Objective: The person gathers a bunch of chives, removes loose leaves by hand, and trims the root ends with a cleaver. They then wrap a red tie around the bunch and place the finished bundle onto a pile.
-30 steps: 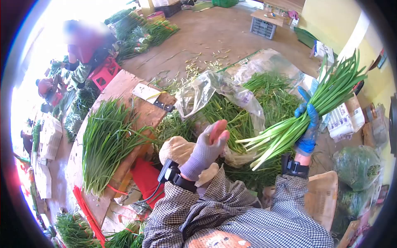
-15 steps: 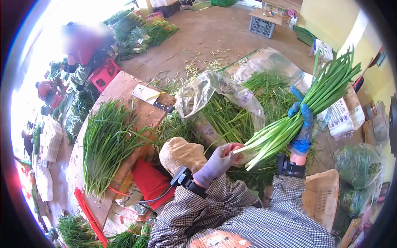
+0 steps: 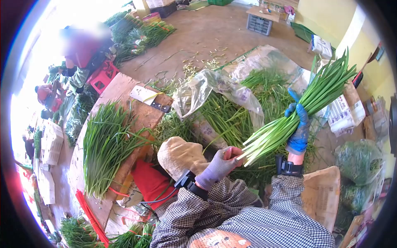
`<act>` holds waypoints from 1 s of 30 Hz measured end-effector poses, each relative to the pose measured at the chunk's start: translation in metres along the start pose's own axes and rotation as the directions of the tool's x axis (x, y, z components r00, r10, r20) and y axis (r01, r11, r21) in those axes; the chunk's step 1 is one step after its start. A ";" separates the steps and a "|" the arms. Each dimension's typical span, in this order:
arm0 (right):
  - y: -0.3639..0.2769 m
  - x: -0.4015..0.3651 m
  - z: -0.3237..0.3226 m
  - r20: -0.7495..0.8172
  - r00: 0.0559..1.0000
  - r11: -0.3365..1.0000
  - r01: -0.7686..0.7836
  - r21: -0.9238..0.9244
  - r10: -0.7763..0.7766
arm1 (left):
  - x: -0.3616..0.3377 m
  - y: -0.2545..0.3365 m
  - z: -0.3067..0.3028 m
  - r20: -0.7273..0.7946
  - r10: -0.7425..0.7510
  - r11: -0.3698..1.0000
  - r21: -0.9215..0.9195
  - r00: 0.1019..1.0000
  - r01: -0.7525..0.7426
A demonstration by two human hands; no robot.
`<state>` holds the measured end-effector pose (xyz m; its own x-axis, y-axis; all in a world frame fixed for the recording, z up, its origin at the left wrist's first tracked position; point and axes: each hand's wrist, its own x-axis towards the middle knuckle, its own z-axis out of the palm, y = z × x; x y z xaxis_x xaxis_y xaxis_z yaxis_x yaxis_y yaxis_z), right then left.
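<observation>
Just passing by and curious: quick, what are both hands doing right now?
Left hand: closed, pinching the white ends of the bunch of green stalks.
Right hand: closed around the same bunch's middle.

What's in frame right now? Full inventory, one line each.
chive bunch: one, green with white ends, held up at right
chive pile: one, green, on the board
wooden board: one, brown, left
cleaver: one, pale blade, board's far end
plastic sheet: one, clear, centre
loose chives: heap, green, centre floor
red ties: bundle, red, board's near end
stool: one, red, upper left
crate: one, grey, far floor
basket: one, tan, lower right
co-worker: one, red top, upper left
left hand: grey glove, at the bunch's white ends
right hand: blue glove, gripping the bunch
</observation>
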<state>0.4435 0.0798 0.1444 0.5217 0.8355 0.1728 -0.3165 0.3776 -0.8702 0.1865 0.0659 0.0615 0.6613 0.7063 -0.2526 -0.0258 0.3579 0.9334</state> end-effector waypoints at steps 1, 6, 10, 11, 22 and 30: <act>0.000 0.000 -0.001 -0.001 1.000 1.000 -0.011 0.024 0.011 | -0.001 0.001 -0.001 -0.012 -0.029 0.999 0.020 1.000 0.029; -0.026 0.013 -0.015 -0.082 0.986 0.988 0.141 -0.065 -0.146 | -0.019 -0.004 -0.029 -0.056 0.011 0.435 0.899 0.998 0.045; -0.053 0.039 -0.057 -0.188 0.948 0.963 0.232 -0.137 -0.255 | -0.011 -0.022 -0.016 0.023 -0.248 -0.001 1.000 0.969 -0.024; -0.058 0.040 -0.061 -0.211 0.933 0.952 0.260 -0.159 -0.290 | -0.012 -0.028 -0.008 0.030 -0.246 -0.002 1.000 0.969 -0.031; -0.068 0.042 -0.036 -0.084 0.966 0.941 0.216 -0.259 -0.244 | -0.028 0.030 -0.014 0.084 -0.133 0.291 0.956 0.988 -0.042; -0.024 0.009 0.054 0.186 0.979 0.993 -0.064 -0.096 0.081 | 0.034 0.060 -0.030 -0.053 0.234 0.972 0.031 0.971 -0.232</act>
<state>0.4131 0.0995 0.1918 0.3375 0.9231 0.1843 -0.2720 0.2831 -0.9197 0.1851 0.1292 0.1011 0.5961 0.8019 -0.0406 -0.1552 0.1647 0.9741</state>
